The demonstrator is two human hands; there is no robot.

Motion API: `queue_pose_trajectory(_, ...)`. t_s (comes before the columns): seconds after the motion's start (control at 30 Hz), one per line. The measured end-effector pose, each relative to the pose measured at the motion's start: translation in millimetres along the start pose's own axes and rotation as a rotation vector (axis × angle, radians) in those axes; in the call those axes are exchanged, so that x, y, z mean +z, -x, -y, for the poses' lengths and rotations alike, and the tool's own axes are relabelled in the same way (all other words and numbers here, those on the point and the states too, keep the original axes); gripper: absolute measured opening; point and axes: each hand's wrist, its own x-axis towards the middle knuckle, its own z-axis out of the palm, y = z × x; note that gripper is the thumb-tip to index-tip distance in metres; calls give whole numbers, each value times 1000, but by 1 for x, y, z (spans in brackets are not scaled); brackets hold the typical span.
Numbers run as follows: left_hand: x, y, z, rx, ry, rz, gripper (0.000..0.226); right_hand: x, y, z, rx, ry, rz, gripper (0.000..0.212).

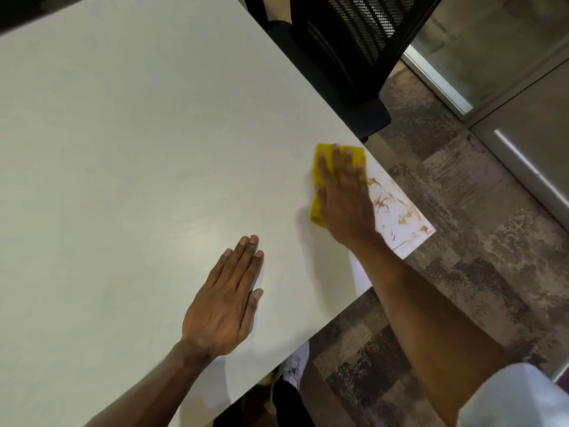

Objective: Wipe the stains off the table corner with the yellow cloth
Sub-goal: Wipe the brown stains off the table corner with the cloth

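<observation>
Yellow cloth (315, 211) is pressed flat beneath the straight fingers of the right hand (345, 198), while brown stains (391, 208) just right of it remain unwiped, so most wiping is judged undone; the left hand (224, 303) is laid flat, holding nothing.

Head cam, single view, wide-angle. Worn at head ht, faces fwd and steeply down onto table (123, 149). Close range: table fills left and centre; carpet floor (462, 288) at right, chair (338, 57) at top edge.
</observation>
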Motion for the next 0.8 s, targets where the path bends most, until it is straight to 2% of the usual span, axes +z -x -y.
queue_pose_trajectory(0.07,1,1,0,-2,6,8,66,0,-8,4,156,-35,-31,62)
queue_pose_trajectory(0.1,1,1,0,-2,8,8,66,1,-5,15,148,-30,-44,62)
queue_pose_trajectory(0.13,0,0,0,-4,12,6,66,2,2,29,75,-17,-34,62)
queue_pose_trajectory(0.23,-1,0,-1,-9,17,0,66,2,28,48,-309,31,46,61)
queue_pose_trajectory(0.3,-1,0,-1,-8,14,1,66,-1,17,32,-418,55,46,62)
queue_pose_trajectory(0.37,-1,0,-1,-9,2,10,67,-2,-7,9,-286,49,37,69)
queue_pose_trajectory(0.43,-1,1,-1,-15,-9,19,67,-6,-32,-10,20,-4,51,69)
queue_pose_trajectory(0.5,-2,0,-1,-14,-13,22,67,-7,-46,-7,226,-67,33,69)
queue_pose_trajectory(0.57,-3,0,-1,-10,-14,21,67,-5,-38,20,181,-73,40,73)
queue_pose_trajectory(0.7,-5,-2,-3,-21,-2,8,65,1,9,48,-212,-7,81,67)
queue_pose_trajectory(0.73,-5,-2,-3,-20,1,5,65,0,8,40,-226,-14,76,65)
queue_pose_trajectory(0.8,-5,-2,-4,-12,3,1,65,0,-5,16,-105,-16,39,63)
